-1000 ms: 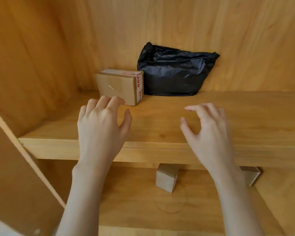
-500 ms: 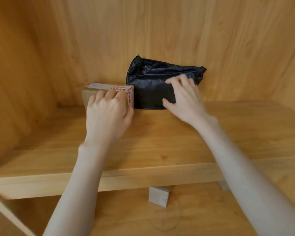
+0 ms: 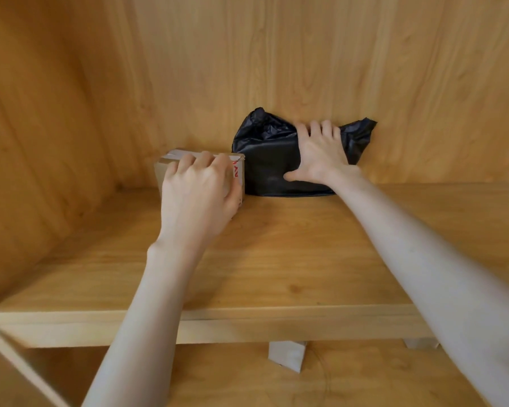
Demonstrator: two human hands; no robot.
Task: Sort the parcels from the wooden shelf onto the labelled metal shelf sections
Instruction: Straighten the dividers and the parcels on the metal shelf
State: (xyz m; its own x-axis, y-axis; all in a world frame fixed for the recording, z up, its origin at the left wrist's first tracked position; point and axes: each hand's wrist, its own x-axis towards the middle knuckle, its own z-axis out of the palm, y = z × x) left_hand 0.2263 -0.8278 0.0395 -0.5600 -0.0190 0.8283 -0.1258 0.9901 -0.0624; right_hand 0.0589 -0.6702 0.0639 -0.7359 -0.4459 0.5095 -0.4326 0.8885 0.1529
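From the head view, both parcels sit at the back of the wooden shelf (image 3: 276, 259), just beside each other and apparently touching. The left hand (image 3: 199, 186) curls its grip over the top front edge of the small cardboard box (image 3: 171, 165), fingers hooked onto the taped lid and palm against the front face. The box looks stiff and light; its flat sides and hard corners should take a firm one-handed clamp, top and front or across the width. The right hand (image 3: 321, 154) lies spread on the black plastic parcel (image 3: 265, 163), fingers reaching over its crumpled top toward the back panel, thumb low on the front. That film looks slick and soft, likely to sag or slide, so a hold around the bulk inside seems safer than pinching loose plastic. Below, another small box (image 3: 287, 355) stands on the lower shelf.
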